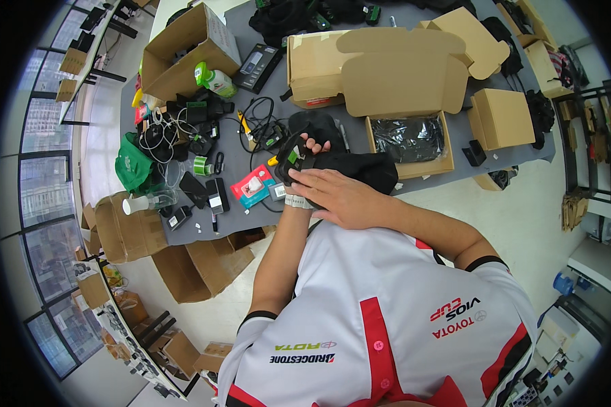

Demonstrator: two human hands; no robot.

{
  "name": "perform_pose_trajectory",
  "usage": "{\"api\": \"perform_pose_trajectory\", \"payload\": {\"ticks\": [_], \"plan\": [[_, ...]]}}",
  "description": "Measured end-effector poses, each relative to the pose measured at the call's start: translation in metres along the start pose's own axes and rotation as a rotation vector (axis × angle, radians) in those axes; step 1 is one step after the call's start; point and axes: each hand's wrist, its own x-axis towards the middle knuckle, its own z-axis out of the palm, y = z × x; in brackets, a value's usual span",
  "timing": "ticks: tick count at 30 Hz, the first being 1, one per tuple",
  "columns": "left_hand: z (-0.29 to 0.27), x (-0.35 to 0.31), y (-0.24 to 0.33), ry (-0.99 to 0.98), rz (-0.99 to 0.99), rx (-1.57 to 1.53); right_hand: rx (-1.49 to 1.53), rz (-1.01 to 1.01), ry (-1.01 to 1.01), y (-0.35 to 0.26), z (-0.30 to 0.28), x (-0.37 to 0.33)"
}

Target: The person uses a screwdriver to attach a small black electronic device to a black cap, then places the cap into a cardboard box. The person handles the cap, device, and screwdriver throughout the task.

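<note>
My left hand [313,144] is raised at the table's edge with a black strapped-on device [293,157] around it, a small green part showing on top. Its fingertips curl in beyond the black material; whatever may be inside them is hidden. A white band [297,201] circles the wrist below. Flat across that wrist lies my right hand [343,198], fingers stretched out and touching the lower edge of the device. Black cloth [363,168], perhaps a cap, rests on the table just beyond my right hand.
An open cardboard box [414,139] holding a black plastic-wrapped package stands right of my hands. Cables [258,115], a red-and-blue packet [253,186] and a green-topped bottle [214,80] lie left. Another open carton [190,54] stands far left. Cardboard boxes [200,268] sit below the table's left edge.
</note>
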Motion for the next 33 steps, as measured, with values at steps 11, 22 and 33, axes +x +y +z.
{"api": "perform_pose_trajectory", "payload": {"ticks": [11,22,33], "plan": [[0.007,-0.009,-0.012,-0.043,0.121,-0.046,-0.007,-0.151,-0.035,0.007,0.008,0.005],[-0.007,-0.010,-0.008,-0.154,0.036,0.215,0.193,-0.039,0.133,0.020,0.003,-0.003],[0.095,-0.053,0.008,0.329,-0.034,0.723,-0.006,0.090,0.225,0.035,0.005,-0.013]]}}
